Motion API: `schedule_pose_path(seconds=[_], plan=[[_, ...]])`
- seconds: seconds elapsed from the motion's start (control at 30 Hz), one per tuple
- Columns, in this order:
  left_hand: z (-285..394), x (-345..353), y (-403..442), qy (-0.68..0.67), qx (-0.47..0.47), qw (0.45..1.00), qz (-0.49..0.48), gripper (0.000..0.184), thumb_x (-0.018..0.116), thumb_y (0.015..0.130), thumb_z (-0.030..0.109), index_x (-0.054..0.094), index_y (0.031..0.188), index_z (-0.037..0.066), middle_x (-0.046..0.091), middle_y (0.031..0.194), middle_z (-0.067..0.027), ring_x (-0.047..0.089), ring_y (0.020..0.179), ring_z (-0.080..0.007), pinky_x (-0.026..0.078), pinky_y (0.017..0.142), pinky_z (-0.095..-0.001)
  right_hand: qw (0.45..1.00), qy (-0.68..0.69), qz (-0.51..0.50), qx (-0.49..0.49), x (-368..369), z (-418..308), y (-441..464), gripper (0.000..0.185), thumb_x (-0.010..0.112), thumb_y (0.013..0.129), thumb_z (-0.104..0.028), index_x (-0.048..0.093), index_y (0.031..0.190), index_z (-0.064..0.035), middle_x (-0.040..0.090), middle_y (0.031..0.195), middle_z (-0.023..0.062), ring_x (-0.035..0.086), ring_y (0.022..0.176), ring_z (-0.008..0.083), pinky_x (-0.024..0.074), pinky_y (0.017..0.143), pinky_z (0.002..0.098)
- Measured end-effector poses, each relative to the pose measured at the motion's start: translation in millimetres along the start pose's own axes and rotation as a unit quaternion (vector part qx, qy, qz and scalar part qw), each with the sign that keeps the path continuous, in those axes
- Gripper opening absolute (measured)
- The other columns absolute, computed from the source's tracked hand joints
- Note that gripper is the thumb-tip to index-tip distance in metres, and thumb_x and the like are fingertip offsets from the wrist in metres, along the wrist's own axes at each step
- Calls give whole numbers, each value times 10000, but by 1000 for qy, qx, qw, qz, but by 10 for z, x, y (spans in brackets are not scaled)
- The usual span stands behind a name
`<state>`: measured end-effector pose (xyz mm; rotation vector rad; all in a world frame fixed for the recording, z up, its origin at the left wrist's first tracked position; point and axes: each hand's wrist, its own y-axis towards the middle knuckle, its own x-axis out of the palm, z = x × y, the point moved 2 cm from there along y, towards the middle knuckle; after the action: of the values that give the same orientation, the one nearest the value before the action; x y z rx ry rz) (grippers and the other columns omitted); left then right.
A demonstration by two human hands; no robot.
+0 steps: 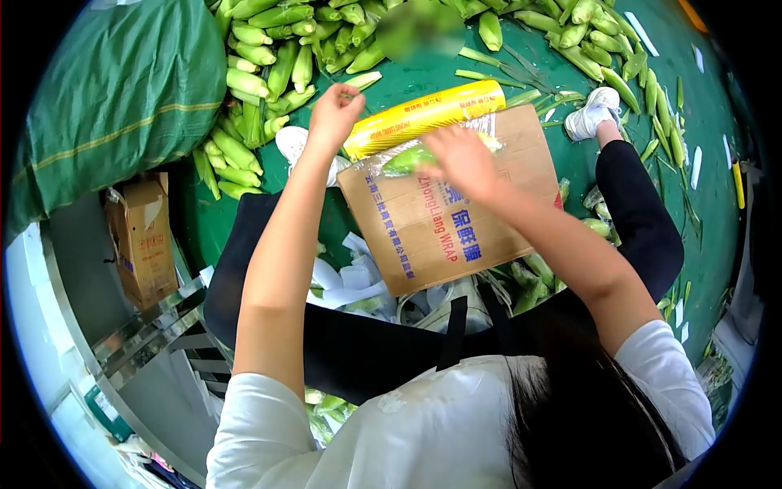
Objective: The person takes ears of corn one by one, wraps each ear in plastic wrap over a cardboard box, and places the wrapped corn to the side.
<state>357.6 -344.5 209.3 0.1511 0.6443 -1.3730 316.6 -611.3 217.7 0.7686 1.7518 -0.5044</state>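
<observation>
A yellow roll of cling film (428, 116) lies across the far edge of a flat cardboard box (509, 220) in front of me. Just on my side of the roll, a green ear of corn (401, 161) rests on clear film (489, 126) spread over the cardboard. My right hand (463, 161) is over the ear, fingers stretched out and apart, somewhat blurred, covering part of it. Beyond the roll's left end, my left hand (338, 114) is raised with its fingers curled together. Whatever those fingers hold, if anything, is hidden.
A heap of corn ears (281, 57) covers the far floor, with more to the right. A large green sack (122, 98) bulges at the left above a cardboard carton (142, 240). Loose husks and white scraps (350, 281) lie around my legs. A white stool (444, 306) sits below the cardboard.
</observation>
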Motion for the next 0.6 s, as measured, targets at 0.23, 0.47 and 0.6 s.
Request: schedule_pose_path(seconds=[0.23,0.47,0.6], plan=[[183,840,-136,-55,152,987,14,211,656,914,110,672,1107,26,719,893,-78,684,807,-171,556,753,-302,986,-24,-164,-28,-14,43,351,656,873,684,-374,641,1236,-106,675,1072,115,633,1080,274,501,923,426],[158,1612,-578,296,155,920,-204,582,492,966,594,457,1501,368,261,1634,-183,231,1520,-341,116,1214,-588,928,201,-303,-75,17,65,-243,645,847,690,-374,646,1268,-171,715,1107,142,694,992,331,551,873,455],[225,1713,-773,384,178,897,-129,658,486,952,639,335,1558,433,145,1675,-179,132,1549,-355,71,1209,-631,759,286,-579,-78,282,-21,-553,598,839,747,-476,683,1236,-171,734,1080,95,689,978,257,542,858,400]])
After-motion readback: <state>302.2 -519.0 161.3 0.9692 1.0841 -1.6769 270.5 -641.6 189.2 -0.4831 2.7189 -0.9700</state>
